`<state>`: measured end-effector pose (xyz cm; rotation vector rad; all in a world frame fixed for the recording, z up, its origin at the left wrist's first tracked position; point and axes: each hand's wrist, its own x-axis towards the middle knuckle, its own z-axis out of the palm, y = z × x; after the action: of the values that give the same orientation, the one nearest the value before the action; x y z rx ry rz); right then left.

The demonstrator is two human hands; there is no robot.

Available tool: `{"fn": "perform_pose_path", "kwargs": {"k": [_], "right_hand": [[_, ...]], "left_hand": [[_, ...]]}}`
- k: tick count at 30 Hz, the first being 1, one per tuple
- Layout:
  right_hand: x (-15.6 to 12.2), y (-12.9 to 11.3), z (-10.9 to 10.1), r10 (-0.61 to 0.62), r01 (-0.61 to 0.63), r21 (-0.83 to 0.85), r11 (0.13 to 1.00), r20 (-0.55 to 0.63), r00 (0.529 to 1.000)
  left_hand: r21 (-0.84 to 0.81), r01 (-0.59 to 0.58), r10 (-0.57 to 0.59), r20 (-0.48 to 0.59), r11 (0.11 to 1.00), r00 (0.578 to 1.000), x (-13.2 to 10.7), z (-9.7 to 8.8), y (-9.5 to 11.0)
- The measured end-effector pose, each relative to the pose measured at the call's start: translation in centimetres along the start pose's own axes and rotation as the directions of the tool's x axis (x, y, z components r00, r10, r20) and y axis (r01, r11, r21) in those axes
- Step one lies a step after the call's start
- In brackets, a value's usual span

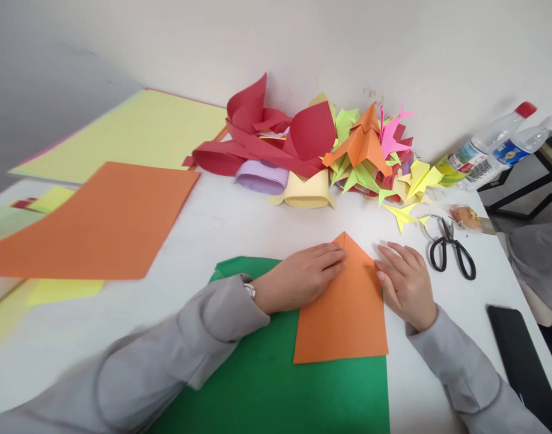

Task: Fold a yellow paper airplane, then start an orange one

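Observation:
An orange sheet of paper (343, 319), its top corners folded in to a point, lies on a green sheet (276, 386). A crease line runs down its middle from the tip. My left hand (303, 274) rests flat on its upper left part, fingers stretched together toward the centre line. At the upper right edge is my right hand (406, 283), its fingers apart and slightly bent. The thumb is at or very near the paper's edge; whether it touches I cannot tell. Neither hand is closed round anything.
Black-handled scissors (452, 253) and a black phone-like slab (524, 361) lie to the right. Behind are red paper shapes (312, 135), folded paper planes (364, 141) and plastic bottles (497, 132). Orange sheets (122, 223) and a large yellow sheet (140, 132) lie left.

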<state>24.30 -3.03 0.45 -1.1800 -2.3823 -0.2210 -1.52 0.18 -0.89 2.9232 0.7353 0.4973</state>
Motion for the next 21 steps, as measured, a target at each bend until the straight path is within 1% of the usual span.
{"fn": "perform_pose_path", "kwargs": {"k": [2,6,8,11,14,17,21], "right_hand": [[1.1,-0.4,0.6,-0.013,0.012,0.021,1.000,0.005,1.000],[3.0,-1.1,2.2,-0.087,0.081,0.157,0.984,0.032,0.996],[3.5,-1.3,2.7,-0.120,0.112,0.205,0.972,0.029,0.992],[3.6,-1.4,2.8,-0.151,0.137,0.250,0.959,0.037,0.988],[3.3,-1.4,2.6,-0.174,0.155,0.247,0.956,0.056,0.983],[3.1,-1.3,2.5,-0.176,0.151,0.227,0.962,0.097,0.980],[3.0,-1.4,2.6,-0.156,0.123,0.193,0.973,0.166,0.974]], "left_hand": [[-0.009,-0.001,0.001,-0.021,1.000,1.000,0.1,0.0,0.0],[-0.035,0.011,-0.012,-0.022,0.999,1.000,0.3,-0.1,0.1],[-0.044,0.035,-0.035,0.000,0.998,0.999,0.3,-0.2,0.2],[-0.065,0.081,-0.080,0.020,0.995,0.997,0.3,-0.3,0.3],[-0.094,0.081,-0.080,0.009,0.992,0.997,0.3,-0.4,0.4],[-0.089,0.080,-0.080,0.007,0.993,0.997,0.2,-0.3,0.4],[-0.060,0.001,-0.004,-0.038,0.998,0.999,-0.1,-0.3,0.2]]}}
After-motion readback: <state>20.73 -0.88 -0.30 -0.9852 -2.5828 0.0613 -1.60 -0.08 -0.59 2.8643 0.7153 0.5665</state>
